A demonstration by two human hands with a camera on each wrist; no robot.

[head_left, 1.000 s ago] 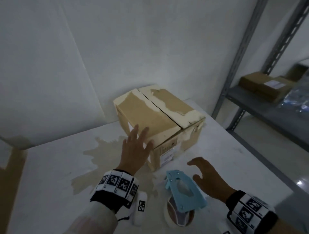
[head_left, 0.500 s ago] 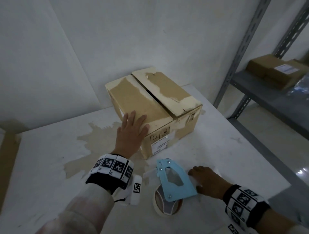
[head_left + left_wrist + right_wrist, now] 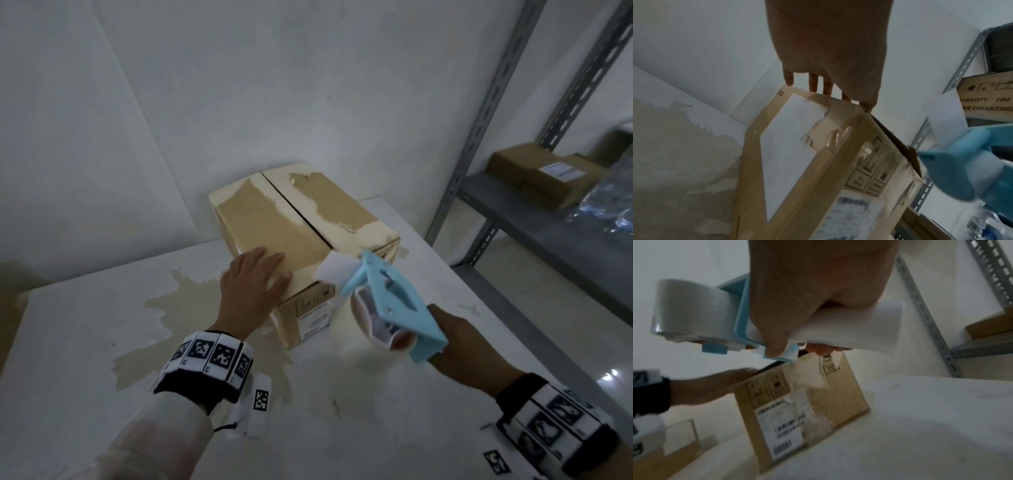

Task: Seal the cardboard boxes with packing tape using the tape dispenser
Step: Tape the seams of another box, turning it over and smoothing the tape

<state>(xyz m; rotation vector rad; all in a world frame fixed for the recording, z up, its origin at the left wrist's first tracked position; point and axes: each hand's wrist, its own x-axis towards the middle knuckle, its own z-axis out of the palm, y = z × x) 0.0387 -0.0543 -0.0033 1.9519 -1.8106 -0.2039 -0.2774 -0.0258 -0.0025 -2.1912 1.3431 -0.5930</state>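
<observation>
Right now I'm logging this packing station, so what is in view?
cardboard box: one, brown, on the table, top seam untaped
tape dispenser: one, light blue, raised beside the box's near corner
table: one, white, stained patch left of the box
metal shelf: one, grey, to the right
shelf boxes: at least two, brown, on the shelf
left hand: flat on the box's top
right hand: grips the dispenser
</observation>
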